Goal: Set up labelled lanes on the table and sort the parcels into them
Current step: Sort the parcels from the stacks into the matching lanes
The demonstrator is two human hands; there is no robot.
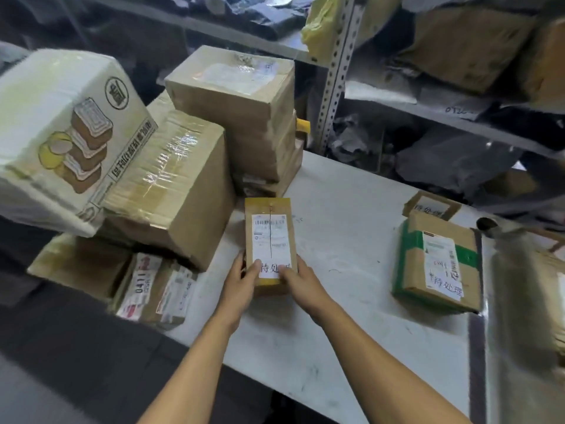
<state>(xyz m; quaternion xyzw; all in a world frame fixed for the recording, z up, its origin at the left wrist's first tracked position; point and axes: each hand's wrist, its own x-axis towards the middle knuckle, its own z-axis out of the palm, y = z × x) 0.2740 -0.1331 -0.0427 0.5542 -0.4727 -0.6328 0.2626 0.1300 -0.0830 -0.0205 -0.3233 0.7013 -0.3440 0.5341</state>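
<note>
Small parcel (270, 244): matt brown cardboard, white paper label, yellowish glossy tape at ends. Table (345, 240): white, smooth, scuffed with dark marks. Taped box (171, 191), left of centre: cardboard under glossy clear tape, wrinkled, glinting. Printed carton (61, 130), upper left: white cardboard, matt. Green-banded parcel (437, 264), right: brown cardboard, green tape, paper label. Shelf post (337, 75), upper centre: grey perforated metal, dull. Bags (452, 166) on shelves: grey plastic, creased, slight sheen.
</note>
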